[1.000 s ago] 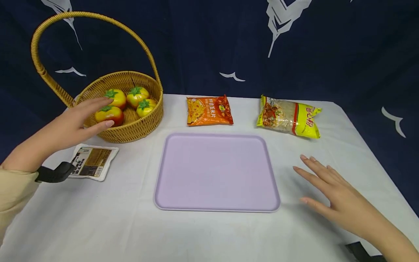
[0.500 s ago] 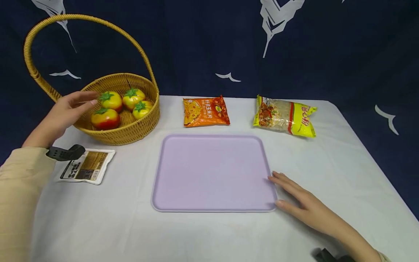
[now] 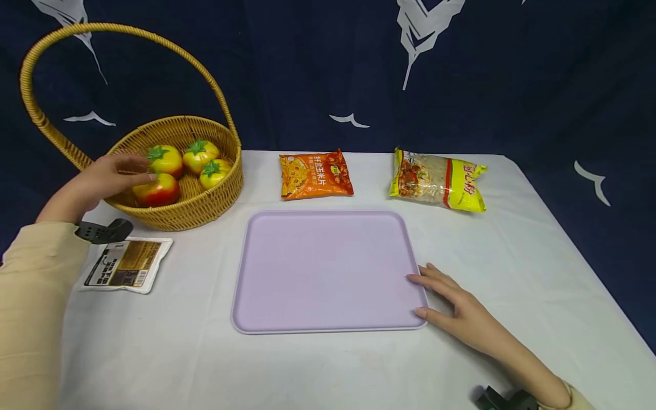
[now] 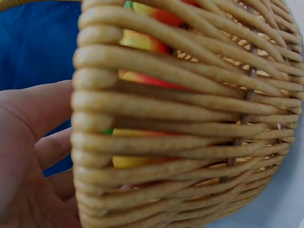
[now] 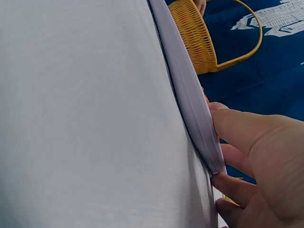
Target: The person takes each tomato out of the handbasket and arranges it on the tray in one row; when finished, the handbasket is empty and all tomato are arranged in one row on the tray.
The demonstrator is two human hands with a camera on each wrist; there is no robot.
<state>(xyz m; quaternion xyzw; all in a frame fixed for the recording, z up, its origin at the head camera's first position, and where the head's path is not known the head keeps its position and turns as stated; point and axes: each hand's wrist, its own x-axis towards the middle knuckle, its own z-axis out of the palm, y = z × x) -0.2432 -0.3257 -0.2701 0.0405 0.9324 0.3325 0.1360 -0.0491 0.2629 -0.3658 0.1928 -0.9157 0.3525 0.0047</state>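
Reaching over the left rim of a wicker basket (image 3: 212,205), my left hand (image 3: 105,181) has its fingers loosely bent beside the nearest red-and-yellow tomato (image 3: 163,192). Its thumb lies at that tomato's top; whether it touches cannot be told. Several tomatoes with green leafy tops sit in the basket. In the left wrist view the basket's wall (image 4: 166,104) hides most of the fingertips. My right hand (image 3: 461,313) rests its fairly straight fingers and thumb on the right edge of a lilac tray (image 3: 325,273), near the front corner.
An orange snack packet (image 3: 316,175) and a yellow noodle bag (image 3: 438,180) lie behind the tray. A white-and-brown pouch (image 3: 128,265) lies before the basket, partly under my left wrist. The tall basket handle (image 3: 128,31) arches above. A dark curtain (image 3: 287,68) hangs behind the table.
My left hand moved back over the basket's left side, then in towards the nearest tomato. My right hand came left onto the tray's edge. The whole view shifted slightly.
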